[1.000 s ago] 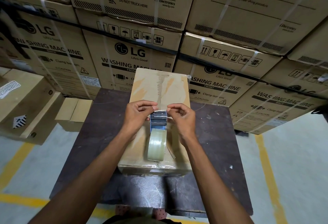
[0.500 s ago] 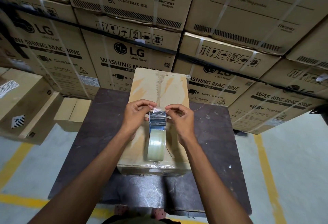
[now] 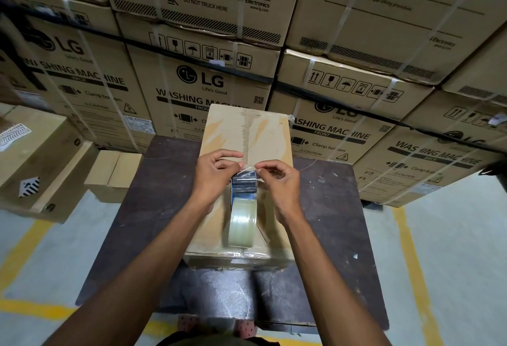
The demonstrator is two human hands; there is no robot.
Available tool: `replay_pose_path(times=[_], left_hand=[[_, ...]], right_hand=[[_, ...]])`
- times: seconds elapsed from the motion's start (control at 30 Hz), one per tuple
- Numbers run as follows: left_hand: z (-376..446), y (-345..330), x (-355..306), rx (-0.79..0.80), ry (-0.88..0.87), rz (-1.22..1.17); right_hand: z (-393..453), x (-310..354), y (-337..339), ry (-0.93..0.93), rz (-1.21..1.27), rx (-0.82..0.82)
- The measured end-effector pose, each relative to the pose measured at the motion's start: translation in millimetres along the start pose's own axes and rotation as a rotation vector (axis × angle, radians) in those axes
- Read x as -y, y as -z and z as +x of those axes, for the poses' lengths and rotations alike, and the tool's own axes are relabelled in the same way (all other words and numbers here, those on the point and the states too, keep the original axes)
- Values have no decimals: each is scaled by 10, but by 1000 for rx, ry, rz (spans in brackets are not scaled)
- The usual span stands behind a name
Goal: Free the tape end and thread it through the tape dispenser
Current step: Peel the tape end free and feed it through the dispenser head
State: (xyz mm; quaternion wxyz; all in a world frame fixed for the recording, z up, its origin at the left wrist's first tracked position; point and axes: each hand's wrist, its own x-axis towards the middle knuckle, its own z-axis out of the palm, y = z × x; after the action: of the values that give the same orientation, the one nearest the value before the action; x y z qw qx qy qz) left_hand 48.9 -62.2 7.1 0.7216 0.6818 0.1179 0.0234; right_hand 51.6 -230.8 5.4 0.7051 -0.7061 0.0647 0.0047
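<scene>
A tape dispenser (image 3: 243,186) with a shiny metal front stands on a sealed cardboard box (image 3: 247,137). Its clear tape roll (image 3: 242,222) sits at the near end. A free strip of clear tape, the tape end (image 3: 249,166), is stretched just above the dispenser's front. My left hand (image 3: 215,174) pinches the strip's left side between thumb and forefinger. My right hand (image 3: 277,181) pinches its right side the same way. Both hands flank the dispenser's metal front and hide its sides.
The box rests on a dark wooden table (image 3: 153,208). Stacked washing machine cartons (image 3: 203,82) form a wall right behind it. Smaller cartons (image 3: 112,172) stand on the floor at left. Yellow floor lines (image 3: 411,263) run on both sides.
The tape end has been drawn slightly farther up and forward over the dispenser's front. Both hands have shifted a little with it.
</scene>
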Motion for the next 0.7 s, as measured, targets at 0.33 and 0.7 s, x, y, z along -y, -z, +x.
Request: replay_pose_path(times=[0.33,0.7], left_hand=[[-11,-47,7,-65,12,24],[-23,-50,-4,-71,16,40]], right_hand=[[24,-49,63,-116,140,-32],[136,74,-71,-96,-173,4]])
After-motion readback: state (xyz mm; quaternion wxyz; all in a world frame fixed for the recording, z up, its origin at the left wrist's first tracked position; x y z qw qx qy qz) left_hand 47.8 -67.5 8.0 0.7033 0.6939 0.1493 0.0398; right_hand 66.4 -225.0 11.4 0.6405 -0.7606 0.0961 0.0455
